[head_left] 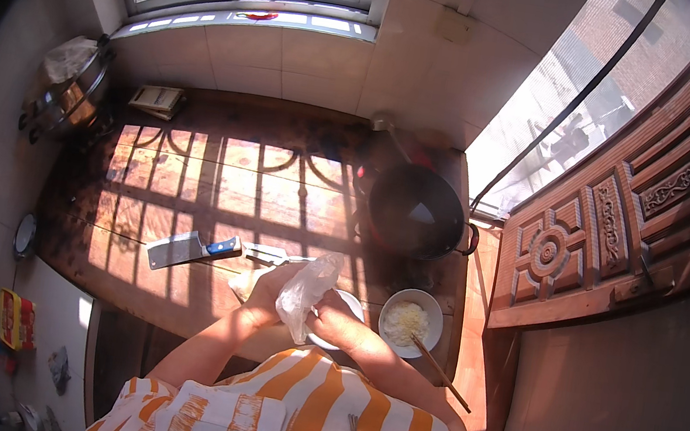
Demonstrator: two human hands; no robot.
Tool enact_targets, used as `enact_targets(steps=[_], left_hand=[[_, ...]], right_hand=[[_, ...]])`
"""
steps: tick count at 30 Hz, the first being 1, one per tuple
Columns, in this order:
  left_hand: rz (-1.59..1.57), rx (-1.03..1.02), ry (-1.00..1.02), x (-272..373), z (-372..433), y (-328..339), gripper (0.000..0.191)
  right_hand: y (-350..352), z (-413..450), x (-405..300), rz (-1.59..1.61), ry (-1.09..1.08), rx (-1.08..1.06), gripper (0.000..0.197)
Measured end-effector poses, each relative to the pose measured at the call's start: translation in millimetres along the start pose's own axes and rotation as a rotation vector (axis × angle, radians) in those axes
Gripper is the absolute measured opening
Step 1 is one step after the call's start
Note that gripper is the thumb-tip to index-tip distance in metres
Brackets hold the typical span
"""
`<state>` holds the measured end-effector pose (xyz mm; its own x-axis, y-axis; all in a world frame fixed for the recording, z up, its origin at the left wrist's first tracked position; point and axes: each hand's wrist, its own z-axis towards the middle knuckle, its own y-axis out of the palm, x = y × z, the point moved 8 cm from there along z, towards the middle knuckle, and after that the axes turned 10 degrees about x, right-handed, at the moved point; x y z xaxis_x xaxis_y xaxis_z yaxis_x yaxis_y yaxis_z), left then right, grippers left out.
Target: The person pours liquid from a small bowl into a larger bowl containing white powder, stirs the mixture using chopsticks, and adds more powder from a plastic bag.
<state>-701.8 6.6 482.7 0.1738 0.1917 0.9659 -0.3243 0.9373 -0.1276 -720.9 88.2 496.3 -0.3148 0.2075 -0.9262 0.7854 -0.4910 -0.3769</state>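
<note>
A clear plastic bag (309, 293) is bunched up between my two hands, close in front of my body. My left hand (268, 291) grips it from the left, with the fingers partly behind the film. On the other side, my right hand (333, 320) holds the bag's edge, its fingertips hidden. A white plate (353, 305) lies under my right hand, mostly covered. Beneath my left hand a pale item (245, 282) shows; I cannot tell what it is. Right of the plate is a white bowl (383, 330) of flour-like powder (402, 323) with yellowish bits and wooden chopsticks (442, 373).
On the wooden table (147, 214) lie a blue-handled cleaver (178, 249) and a pale metallic utensil (265, 253). A black wok (415, 212) stands at right, a ladle (390, 129) behind it. A box (157, 100) sits at the back. The carved wooden door (613, 233) stands right.
</note>
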Motion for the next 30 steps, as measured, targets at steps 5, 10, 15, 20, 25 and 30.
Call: enact_targets(steps=[5, 10, 15, 20, 25, 30], left_hand=[[-0.214, 0.138, -0.222, -47.6, 43.1, -56.6, 0.025], [-0.519, 0.373, -0.249, -65.2, 127.6, -107.1, 0.040], [-0.028, 0.249, 0.042, -41.4, 267.7, -73.3, 0.035], [0.086, 0.128, 0.166, -106.9, 382.1, -76.6, 0.030], [0.779, 0.162, 0.220, -151.3, 493.4, -88.2, 0.042], [0.556, 0.014, -0.062, -176.0, 481.2, -81.6, 0.053]], right_hand=[[-30.2, -16.4, 15.1, 0.302, 0.100, 0.193, 0.041], [-51.7, -87.5, 74.2, 0.193, 0.288, 0.256, 0.028], [-47.5, -179.5, 124.9, 0.448, 0.786, 0.643, 0.028], [-24.0, -246.0, 142.2, 0.580, 1.010, 0.846, 0.025], [-37.6, -274.4, 163.3, 0.667, 0.939, 1.194, 0.044], [-77.6, -245.3, 163.9, 0.732, 0.752, 1.356, 0.050]])
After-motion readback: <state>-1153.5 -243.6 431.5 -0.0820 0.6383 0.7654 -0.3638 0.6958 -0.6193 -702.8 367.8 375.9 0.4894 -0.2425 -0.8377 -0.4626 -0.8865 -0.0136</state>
